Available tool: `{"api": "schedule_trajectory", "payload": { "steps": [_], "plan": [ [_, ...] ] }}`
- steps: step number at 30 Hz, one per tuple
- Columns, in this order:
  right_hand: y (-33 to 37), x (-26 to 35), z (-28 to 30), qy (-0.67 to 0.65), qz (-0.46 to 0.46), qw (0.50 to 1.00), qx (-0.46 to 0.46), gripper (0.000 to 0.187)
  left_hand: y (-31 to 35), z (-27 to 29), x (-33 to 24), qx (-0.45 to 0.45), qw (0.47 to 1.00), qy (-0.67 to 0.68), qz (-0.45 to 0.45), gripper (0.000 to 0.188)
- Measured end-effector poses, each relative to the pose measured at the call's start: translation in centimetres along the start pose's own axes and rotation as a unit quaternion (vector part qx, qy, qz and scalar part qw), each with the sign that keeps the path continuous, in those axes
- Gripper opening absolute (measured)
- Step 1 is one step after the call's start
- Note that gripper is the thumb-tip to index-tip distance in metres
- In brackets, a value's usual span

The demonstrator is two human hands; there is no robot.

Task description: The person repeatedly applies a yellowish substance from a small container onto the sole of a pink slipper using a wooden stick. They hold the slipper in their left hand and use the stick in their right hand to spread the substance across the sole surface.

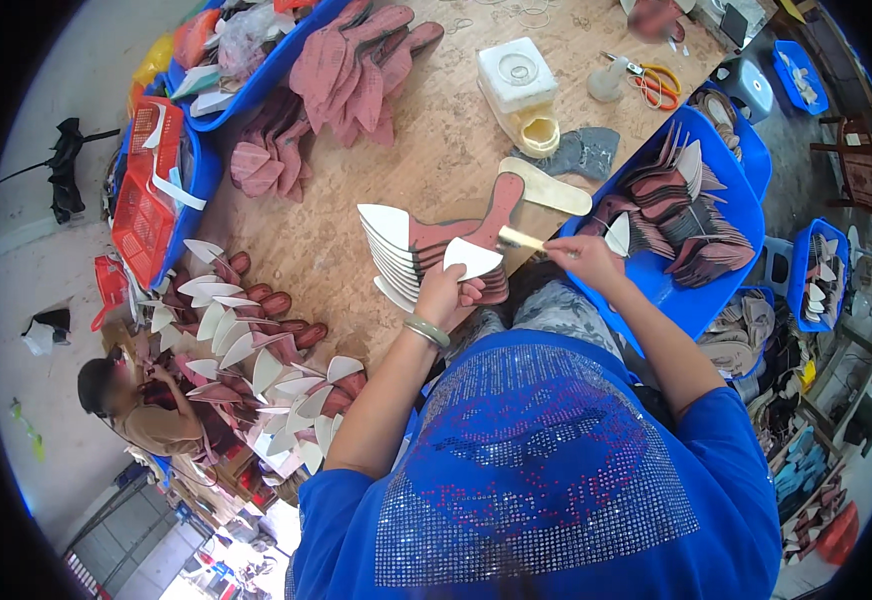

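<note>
My left hand (443,293) is closed on a white pointed piece (474,258), thumb on top and fingers curled below. It is over a fanned stack of red-brown insoles (438,234) with white tips (384,228) at the left end. Closed around a brush (522,238) is my right hand (586,260); the brush's pale end points left, close to the white piece, though I cannot tell whether they touch. One red-brown insole (504,200) stretches up beyond the stack. A cream shoe-shaped sole (548,188) lies just past it.
Farther back on the wooden table (416,150) are a white container with a yellowed opening (539,132) and orange-handled scissors (659,86). Blue bins (736,262) hold insoles at right. White-tipped pieces (246,330) spread along the left. Another person (156,415) sits beyond them.
</note>
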State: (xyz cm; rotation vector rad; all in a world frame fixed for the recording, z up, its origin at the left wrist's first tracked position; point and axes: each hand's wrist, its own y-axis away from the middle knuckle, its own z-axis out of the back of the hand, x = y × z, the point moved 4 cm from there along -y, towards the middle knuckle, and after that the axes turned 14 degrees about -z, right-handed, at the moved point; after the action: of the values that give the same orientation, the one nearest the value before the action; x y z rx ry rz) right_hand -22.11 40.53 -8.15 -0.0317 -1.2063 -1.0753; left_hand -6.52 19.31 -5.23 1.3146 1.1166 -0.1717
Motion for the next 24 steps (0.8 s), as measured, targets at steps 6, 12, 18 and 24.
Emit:
{"api": "schedule_trajectory", "payload": {
  "steps": [6, 12, 18, 24],
  "plan": [
    [-4.2, -0.9, 2.5, 0.047, -0.012, 0.996, -0.081, 0.021, 0.4, 0.0, -0.4, -0.004, 1.0, -0.029, 0.001, 0.021],
    [-8.6, 1.3, 3.8, 0.122, 0.089, 0.978, -0.145, 0.02, 0.4, -0.4, -1.1, 0.022, 0.997, -0.075, -0.008, 0.02],
    [-9.2, 4.6, 2.0, 0.185, 0.1, 0.971, -0.116, 0.019, 0.4, -0.6, -1.0, 0.016, 0.998, -0.064, -0.009, 0.02],
    [-4.4, 5.8, 0.6, 0.15, 0.126, 0.98, -0.045, 0.019, 0.5, -0.7, -0.9, -0.002, 0.998, -0.068, -0.001, 0.02]
  ]
}}
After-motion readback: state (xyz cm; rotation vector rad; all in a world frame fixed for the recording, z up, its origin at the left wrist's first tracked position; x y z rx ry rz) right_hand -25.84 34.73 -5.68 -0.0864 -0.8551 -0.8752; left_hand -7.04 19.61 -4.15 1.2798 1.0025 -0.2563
